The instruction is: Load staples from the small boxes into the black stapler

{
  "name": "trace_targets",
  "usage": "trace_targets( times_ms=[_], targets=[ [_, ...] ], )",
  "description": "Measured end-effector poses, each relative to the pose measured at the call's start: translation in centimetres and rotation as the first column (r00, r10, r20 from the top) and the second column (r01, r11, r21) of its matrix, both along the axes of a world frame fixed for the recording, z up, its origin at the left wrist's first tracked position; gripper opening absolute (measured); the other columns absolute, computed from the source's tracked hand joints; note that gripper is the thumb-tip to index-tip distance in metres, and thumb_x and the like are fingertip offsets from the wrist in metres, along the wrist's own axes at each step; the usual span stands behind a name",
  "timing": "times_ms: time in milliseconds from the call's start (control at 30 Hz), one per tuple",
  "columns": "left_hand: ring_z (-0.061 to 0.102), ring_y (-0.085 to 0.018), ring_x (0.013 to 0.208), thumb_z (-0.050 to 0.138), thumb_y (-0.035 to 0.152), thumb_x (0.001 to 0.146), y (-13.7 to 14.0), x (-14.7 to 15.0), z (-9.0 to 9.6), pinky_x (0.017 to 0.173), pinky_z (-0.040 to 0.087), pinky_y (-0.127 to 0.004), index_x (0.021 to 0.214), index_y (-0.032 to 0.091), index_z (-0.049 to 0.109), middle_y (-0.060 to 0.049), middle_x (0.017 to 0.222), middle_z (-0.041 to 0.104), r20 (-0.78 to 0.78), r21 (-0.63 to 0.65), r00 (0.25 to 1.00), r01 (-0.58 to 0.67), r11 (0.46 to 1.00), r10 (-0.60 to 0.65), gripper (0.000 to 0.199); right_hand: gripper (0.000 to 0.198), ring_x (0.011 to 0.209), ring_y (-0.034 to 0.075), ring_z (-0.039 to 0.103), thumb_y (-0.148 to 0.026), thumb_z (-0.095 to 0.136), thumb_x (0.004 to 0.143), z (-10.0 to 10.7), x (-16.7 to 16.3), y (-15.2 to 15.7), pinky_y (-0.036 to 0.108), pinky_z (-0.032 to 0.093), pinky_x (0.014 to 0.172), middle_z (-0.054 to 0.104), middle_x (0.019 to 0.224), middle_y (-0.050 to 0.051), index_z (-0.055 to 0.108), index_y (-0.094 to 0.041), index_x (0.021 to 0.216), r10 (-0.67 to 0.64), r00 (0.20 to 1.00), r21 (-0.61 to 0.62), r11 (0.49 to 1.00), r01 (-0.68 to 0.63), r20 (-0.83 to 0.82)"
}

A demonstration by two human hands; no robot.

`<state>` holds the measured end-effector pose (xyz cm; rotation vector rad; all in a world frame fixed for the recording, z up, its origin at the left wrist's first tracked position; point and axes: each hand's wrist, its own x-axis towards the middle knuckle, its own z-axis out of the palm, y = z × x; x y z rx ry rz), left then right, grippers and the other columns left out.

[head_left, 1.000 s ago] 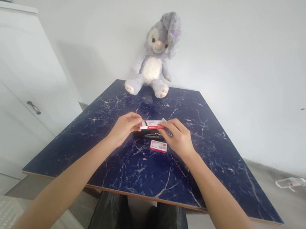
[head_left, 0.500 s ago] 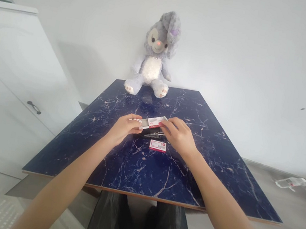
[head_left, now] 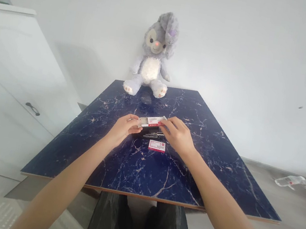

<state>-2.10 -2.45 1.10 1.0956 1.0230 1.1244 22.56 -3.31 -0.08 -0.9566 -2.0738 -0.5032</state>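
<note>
A small red-and-white staple box (head_left: pixel 155 121) is held over the table between both my hands, its pale inner tray (head_left: pixel 143 121) partly slid out on the left. My left hand (head_left: pixel 124 128) pinches the tray end. Fingers of my right hand (head_left: pixel 177 133) close on the other end of the box. Just below it lies a black stapler (head_left: pixel 149 133) with silver metal parts, partly hidden by the box and hands. Nearer to me, a second red-and-white box (head_left: pixel 157 145) rests flat on the table. What is inside the tray is too small to make out.
The dark blue marbled table (head_left: pixel 137 170) reaches to the wall. A grey plush rabbit (head_left: pixel 151 67) sits at its far edge. To the left stands a white cabinet (head_left: pixel 9 78) with dark handles. Clear plastic packaging (head_left: pixel 291 181) lies on the floor at right.
The camera view has shifted slightly. Both hands keep their hold on the staple box, which is tilted a little differently; the stapler and second box stay put.
</note>
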Motion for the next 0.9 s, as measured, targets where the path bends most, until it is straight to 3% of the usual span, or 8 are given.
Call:
trace_targets(
  times_ms=[267, 467, 600, 900],
  targets=[
    [0.072, -0.015, 0.075, 0.066, 0.029, 0.086, -0.34, -0.01, 0.23, 0.067, 0.06, -0.024, 0.098, 0.014, 0.065, -0.01, 0.094, 0.073, 0.094, 0.027, 0.992, 0.077, 0.997, -0.079, 0.019, 0.017, 0.085, 0.02, 0.06, -0.023, 0.053, 0.099, -0.03, 0.01, 0.06, 0.033, 0.051, 0.078, 0.065, 0.095, 0.009, 0.065, -0.02, 0.111, 0.006, 1.0, -0.002, 1.0, -0.006, -0.017],
    [0.07, -0.014, 0.07, 0.074, 0.031, 0.081, -0.18, 0.15, -0.09, 0.066, 0.059, -0.024, 0.104, 0.018, 0.062, -0.007, 0.089, 0.072, 0.009, 0.03, 1.0, 0.005, 1.0, -0.005, 0.029, 0.016, 0.084, 0.019, 0.061, -0.023, 0.054, 0.099, 0.06, -0.27, -0.09, 0.033, 0.052, 0.078, 0.066, 0.094, 0.008, 0.066, -0.021, 0.11, 0.041, 0.999, 0.004, 0.999, -0.041, -0.021],
    [0.068, -0.011, 0.069, 0.077, 0.037, 0.079, -0.22, 0.2, -0.2, 0.066, 0.058, -0.022, 0.094, 0.018, 0.062, -0.005, 0.086, 0.071, -0.004, 0.032, 0.999, 0.048, 0.998, -0.048, 0.029, 0.016, 0.084, 0.019, 0.061, -0.022, 0.055, 0.098, -0.06, -0.29, -0.03, 0.033, 0.052, 0.078, 0.066, 0.094, 0.008, 0.066, -0.021, 0.109, 0.055, 0.998, -0.008, 0.998, -0.055, -0.029],
    [0.067, -0.011, 0.071, 0.077, 0.037, 0.08, -0.23, 0.09, -0.24, 0.068, 0.057, -0.022, 0.095, 0.017, 0.064, -0.007, 0.092, 0.072, 0.005, 0.029, 0.997, 0.076, 0.997, -0.076, 0.028, 0.016, 0.084, 0.019, 0.06, -0.022, 0.054, 0.098, -0.08, -0.35, -0.07, 0.033, 0.052, 0.078, 0.066, 0.094, 0.008, 0.066, -0.02, 0.109, 0.065, 0.996, -0.023, 0.998, -0.067, -0.054]
  ],
)
